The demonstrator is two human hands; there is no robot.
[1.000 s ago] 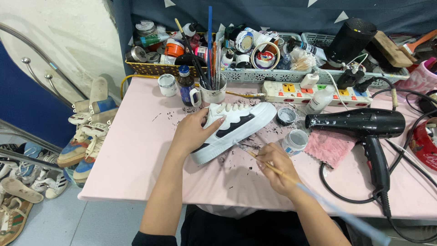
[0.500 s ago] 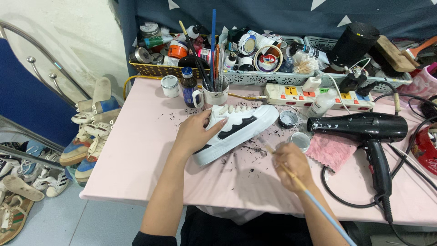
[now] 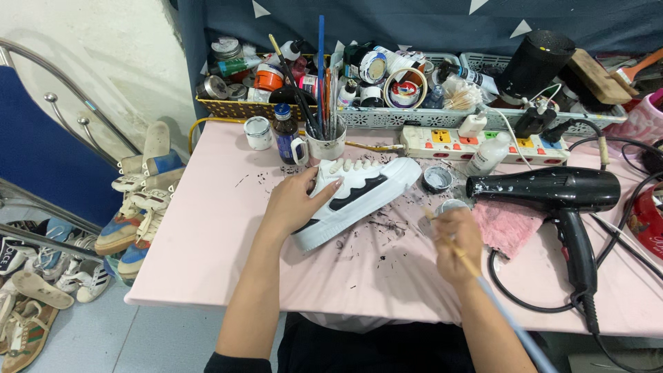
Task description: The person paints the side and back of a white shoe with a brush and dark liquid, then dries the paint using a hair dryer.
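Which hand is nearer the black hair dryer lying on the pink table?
Right. The right hand, gripping a thin paintbrush, sits just left of the black hair dryer; the left hand rests on the white sneaker, farther away.

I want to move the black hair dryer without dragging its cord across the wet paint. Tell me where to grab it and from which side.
Grip the hair dryer by its handle, coming from the near table edge. The barrel lies flat, nozzle toward the sneaker, and the handle sticks out toward the person, free on both sides. The pink cloth lies left of it, and the cord leaves the handle's end, so lifting there probably keeps it clear.
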